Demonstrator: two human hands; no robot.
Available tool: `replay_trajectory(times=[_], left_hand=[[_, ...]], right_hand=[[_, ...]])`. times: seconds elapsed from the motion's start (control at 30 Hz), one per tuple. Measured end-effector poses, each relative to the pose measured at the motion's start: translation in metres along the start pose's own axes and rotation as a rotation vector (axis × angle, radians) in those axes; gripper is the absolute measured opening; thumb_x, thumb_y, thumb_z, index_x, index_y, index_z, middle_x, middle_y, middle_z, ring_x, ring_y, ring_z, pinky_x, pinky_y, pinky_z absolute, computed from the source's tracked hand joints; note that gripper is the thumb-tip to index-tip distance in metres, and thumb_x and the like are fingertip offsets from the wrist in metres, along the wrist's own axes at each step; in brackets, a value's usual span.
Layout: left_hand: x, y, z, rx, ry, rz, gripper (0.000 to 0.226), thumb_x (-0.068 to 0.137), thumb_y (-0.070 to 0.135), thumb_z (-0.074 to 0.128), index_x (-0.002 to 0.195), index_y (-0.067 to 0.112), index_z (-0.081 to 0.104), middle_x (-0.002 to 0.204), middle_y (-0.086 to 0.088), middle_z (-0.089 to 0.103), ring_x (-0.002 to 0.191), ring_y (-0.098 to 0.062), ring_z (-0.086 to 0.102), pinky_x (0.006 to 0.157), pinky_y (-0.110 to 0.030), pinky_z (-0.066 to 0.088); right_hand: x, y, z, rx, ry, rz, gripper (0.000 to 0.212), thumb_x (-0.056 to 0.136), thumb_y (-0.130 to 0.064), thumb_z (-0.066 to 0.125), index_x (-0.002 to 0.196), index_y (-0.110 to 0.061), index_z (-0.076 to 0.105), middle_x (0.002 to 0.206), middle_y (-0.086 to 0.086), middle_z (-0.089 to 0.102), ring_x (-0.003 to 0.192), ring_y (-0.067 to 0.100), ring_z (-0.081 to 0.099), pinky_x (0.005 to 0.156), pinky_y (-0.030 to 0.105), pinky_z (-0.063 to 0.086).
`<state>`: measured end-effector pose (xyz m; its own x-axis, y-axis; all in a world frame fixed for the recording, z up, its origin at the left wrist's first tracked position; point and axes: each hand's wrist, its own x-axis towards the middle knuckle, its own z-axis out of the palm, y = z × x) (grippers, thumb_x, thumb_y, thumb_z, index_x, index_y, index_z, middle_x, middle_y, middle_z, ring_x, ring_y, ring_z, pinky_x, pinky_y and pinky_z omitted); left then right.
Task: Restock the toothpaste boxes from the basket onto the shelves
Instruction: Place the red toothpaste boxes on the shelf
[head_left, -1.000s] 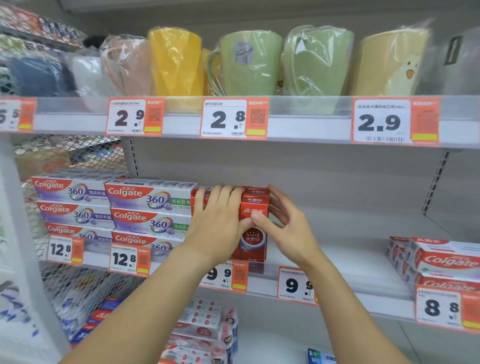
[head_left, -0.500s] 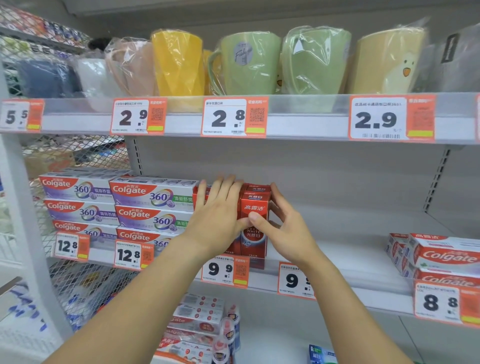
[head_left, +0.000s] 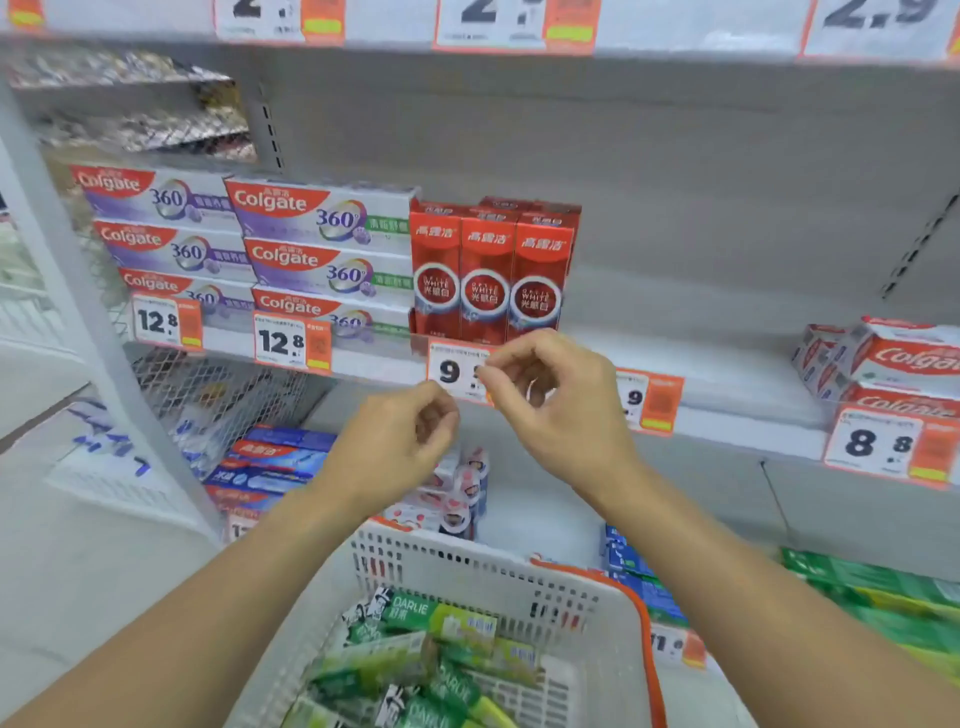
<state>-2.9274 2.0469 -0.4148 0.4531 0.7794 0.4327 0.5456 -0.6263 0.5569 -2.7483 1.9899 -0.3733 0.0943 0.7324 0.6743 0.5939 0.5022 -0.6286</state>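
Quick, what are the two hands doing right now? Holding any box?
Left hand: fingers loosely curled, holding nothing, in front of the shelf edge.
Right hand: fingers loosely curled, holding nothing, just below the red boxes.

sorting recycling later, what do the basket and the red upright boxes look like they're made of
The basket looks like moulded plastic, matt pale grey with an orange rim: its wall has rows of regular slots. The red upright boxes look like printed cardboard with a slight sheen: sharp folded edges and flat printed faces. Neither is certain from a picture alone.

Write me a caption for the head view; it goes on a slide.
Both empty hands, left hand and right hand, hover between upright red toothpaste boxes and basket of green Darlie boxes.
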Motion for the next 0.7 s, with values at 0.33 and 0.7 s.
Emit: replay_trajectory(times=[0.33, 0.7], left_hand=[[-0.203, -0.133, 0.108, 0.116, -0.771, -0.649, 0.057, 0.086, 0.044, 0.070, 0.134, 0.017, 0.054, 0.129, -0.004, 0.050, 0.121, -0.029, 0.055, 0.102, -0.038, 0.047], [-0.255, -0.163, 0.122, 0.325, -0.933, -0.579, 0.062, 0.074, 0.041, 0.084, 0.128, 0.022, 0.061, 0.133, -0.005, 0.051, 0.121, -0.024, 0.048, 0.107, -0.036, 0.040]], right_hand=[[-0.183, 0.093, 0.101, -0.074, -0.981, 0.760, 0.011, 0.095, -0.012, 0.065, 0.094, -0.004, 0.072, 0.094, 0.007, 0.072, 0.095, 0.024, 0.067, 0.095, 0.043, 0.053], [-0.274, 0.130, 0.110, -0.375, -1.387, 0.899, 0.024, 0.084, -0.020, 0.079, 0.103, -0.015, 0.067, 0.111, 0.005, 0.064, 0.099, 0.021, 0.060, 0.080, 0.029, 0.048]])
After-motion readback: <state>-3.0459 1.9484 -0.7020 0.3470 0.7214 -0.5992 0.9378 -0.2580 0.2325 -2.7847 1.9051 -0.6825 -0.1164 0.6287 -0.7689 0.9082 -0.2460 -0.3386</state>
